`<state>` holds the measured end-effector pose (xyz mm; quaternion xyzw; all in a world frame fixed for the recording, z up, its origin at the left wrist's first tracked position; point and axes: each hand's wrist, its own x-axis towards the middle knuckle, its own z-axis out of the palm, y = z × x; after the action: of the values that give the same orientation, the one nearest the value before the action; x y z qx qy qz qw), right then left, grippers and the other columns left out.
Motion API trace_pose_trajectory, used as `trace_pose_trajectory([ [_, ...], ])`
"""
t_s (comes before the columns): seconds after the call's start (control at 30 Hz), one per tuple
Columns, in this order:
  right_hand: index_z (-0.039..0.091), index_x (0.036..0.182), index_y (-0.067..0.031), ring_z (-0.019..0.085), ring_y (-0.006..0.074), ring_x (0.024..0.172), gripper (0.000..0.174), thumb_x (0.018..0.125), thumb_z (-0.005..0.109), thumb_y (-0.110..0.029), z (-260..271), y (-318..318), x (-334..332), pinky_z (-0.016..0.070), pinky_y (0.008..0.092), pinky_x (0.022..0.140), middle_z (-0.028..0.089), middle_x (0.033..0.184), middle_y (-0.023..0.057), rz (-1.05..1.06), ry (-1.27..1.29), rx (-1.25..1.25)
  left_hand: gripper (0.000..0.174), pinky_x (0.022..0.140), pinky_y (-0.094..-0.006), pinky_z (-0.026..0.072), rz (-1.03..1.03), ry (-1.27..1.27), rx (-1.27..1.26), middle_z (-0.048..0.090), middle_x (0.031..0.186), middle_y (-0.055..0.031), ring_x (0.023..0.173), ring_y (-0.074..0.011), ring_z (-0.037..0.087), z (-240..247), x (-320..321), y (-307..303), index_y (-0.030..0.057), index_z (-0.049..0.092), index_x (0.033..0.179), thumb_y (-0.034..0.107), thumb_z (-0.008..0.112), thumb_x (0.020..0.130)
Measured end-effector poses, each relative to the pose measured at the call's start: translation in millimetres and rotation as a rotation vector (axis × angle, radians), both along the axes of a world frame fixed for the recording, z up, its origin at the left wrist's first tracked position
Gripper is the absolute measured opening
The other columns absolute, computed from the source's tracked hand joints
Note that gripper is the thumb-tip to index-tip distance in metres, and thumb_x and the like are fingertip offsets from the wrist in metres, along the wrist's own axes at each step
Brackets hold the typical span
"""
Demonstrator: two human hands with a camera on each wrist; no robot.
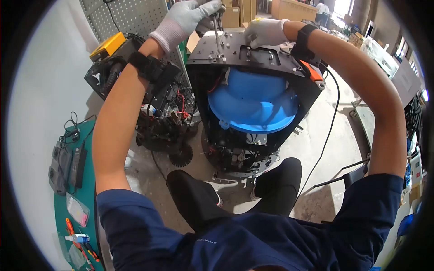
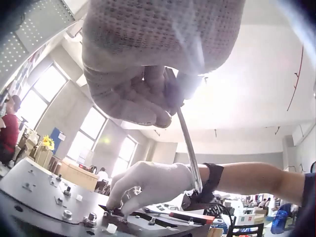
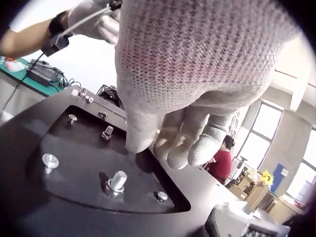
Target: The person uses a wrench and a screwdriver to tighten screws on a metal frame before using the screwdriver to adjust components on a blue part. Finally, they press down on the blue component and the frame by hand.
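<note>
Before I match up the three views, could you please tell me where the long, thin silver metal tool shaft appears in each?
Head: the long, thin silver metal tool shaft is near top centre, held by the white-gloved left hand.
Left wrist: the shaft slants down right of centre.
Right wrist: the shaft slants across the upper left.
Shared landmark: the dark, flat, metal-looking plate studded with screws.

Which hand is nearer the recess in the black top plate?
Right. The right hand is at the edge of the recess; the left hand is raised above the plate, left of the recess, gripping a metal-shafted tool.
</note>
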<state>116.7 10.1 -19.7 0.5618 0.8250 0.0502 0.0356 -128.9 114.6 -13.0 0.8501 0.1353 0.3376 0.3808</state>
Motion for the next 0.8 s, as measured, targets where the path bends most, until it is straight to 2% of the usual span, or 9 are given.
trace_pose_trajectory([
  [0.2, 0.071, 0.106, -0.0036, 0.07, 0.0228, 0.086, 0.026, 0.089, 0.06, -0.02, 8.9, -16.1, -5.1, 0.0551, 0.0362, 0.079, 0.072, 0.094, 0.0123, -0.01, 0.096, 0.024, 0.044, 0.074, -0.0254, 0.0555, -0.003, -0.091, 0.067, 0.072, 0.096, -0.0062, 0.082, -0.0108, 0.07, -20.5, 10.8, -16.5, 0.0031, 0.07, 0.116, 0.042, 0.066, 0.097],
  [0.23, 0.07, 0.102, 0.0012, 0.07, 0.0237, 0.084, 0.032, 0.093, 0.057, -0.026, 25.5, -30.9, -22.2, 0.0556, 0.0337, 0.076, 0.072, 0.091, 0.0146, -0.225, 0.294, -0.109, 0.042, 0.077, -0.0269, 0.0565, -0.002, -0.079, 0.05, 0.072, 0.098, -0.0079, 0.083, -0.0122, 0.071, -20.1, 15.6, -17.3, 0.0027, 0.07, 0.118, 0.039, 0.067, 0.096],
  [0.33, 0.07, 0.109, 0.0018, 0.069, 0.021, 0.08, 0.043, 0.098, 0.054, -0.037, 46.1, -38.4, -31.9, 0.0561, 0.0324, 0.075, 0.071, 0.086, 0.0156, -0.263, 0.611, 0.05, 0.041, 0.078, -0.0277, 0.0564, -0.039, 0.016, 0.094, 0.073, 0.096, -0.008, 0.084, -0.0129, 0.071, -15.5, 28.8, -29.2, 0.0016, 0.07, 0.115, 0.037, 0.068, 0.095],
  [0.4, 0.07, 0.098, -0.0019, 0.067, 0.0199, 0.066, 0.04, 0.103, 0.049, -0.036, 53.2, -44.9, -40.6, 0.0532, 0.0346, 0.06, 0.069, 0.076, 0.0097, 0.025, 0.538, 0.3, 0.041, 0.077, -0.028, 0.056, -0.06, 0.016, 0.113, 0.074, 0.093, -0.0094, 0.082, -0.0137, 0.071, -19.0, 42.0, -30.9, 0.003, 0.071, 0.114, 0.039, 0.067, 0.094],
  [0.43, 0.07, 0.095, -0.0013, 0.068, 0.0249, 0.071, 0.041, 0.099, 0.055, -0.039, 54.5, -35.7, -42.2, 0.0533, 0.038, 0.066, 0.07, 0.079, 0.0133, 0.36, 0.449, 0.444, 0.041, 0.077, -0.0283, 0.0558, 0.046, 0.089, 0.35, 0.075, 0.091, -0.0103, 0.081, -0.0147, 0.072, -14.3, 45.3, -41.7, 0.0041, 0.071, 0.113, 0.041, 0.066, 0.094],
  [0.47, 0.07, 0.095, -0.0013, 0.068, 0.0249, 0.071, 0.041, 0.099, 0.055, -0.039, 53.9, -35.8, -39.4, 0.0533, 0.038, 0.066, 0.07, 0.079, 0.0133, 0.359, 0.452, 0.44, 0.042, 0.076, -0.0286, 0.0555, 0.153, 0.164, 0.588, 0.075, 0.09, -0.0113, 0.08, -0.0157, 0.072, -12.2, 49.5, -49.1, 0.0052, 0.072, 0.111, 0.043, 0.064, 0.094],
  [0.57, 0.071, 0.092, -0.0006, 0.069, 0.031, 0.078, 0.04, 0.095, 0.061, -0.039, 72.2, -49.5, -58.1, 0.0538, 0.0401, 0.074, 0.07, 0.083, 0.019, -0.004, 0.212, 0.415, 0.039, 0.075, -0.029, 0.057, 0.11, 0.054, 0.461, 0.075, 0.089, -0.0107, 0.08, -0.016, 0.072, -21.4, 60.8, -47.5, 0.0056, 0.071, 0.11, 0.04, 0.064, 0.094],
  [0.6, 0.071, 0.092, -0.0006, 0.069, 0.031, 0.078, 0.04, 0.095, 0.061, -0.039, 70.4, -46.7, -56.2, 0.0538, 0.0401, 0.074, 0.07, 0.083, 0.019, -0.002, 0.218, 0.41, 0.035, 0.076, -0.028, 0.0585, 0.13, 0.069, 0.316, 0.075, 0.089, -0.0096, 0.081, -0.0137, 0.072, -22.8, 61.3, -47.7, 0.0036, 0.07, 0.11, 0.035, 0.067, 0.095],
  [0.8, 0.065, 0.098, -0.001, 0.067, 0.0387, 0.088, 0.029, 0.099, 0.052, -0.027, 55.2, -19.9, -26.8, 0.0518, 0.0459, 0.079, 0.068, 0.09, 0.0206, 0.129, -0.038, 0.421, 0.043, 0.077, -0.0284, 0.0589, 0.103, 0.168, 0.365, 0.073, 0.096, -0.0106, 0.083, -0.0154, 0.073, -20.7, 58.7, -45.0, -0.0011, 0.068, 0.113, 0.038, 0.064, 0.097],
])
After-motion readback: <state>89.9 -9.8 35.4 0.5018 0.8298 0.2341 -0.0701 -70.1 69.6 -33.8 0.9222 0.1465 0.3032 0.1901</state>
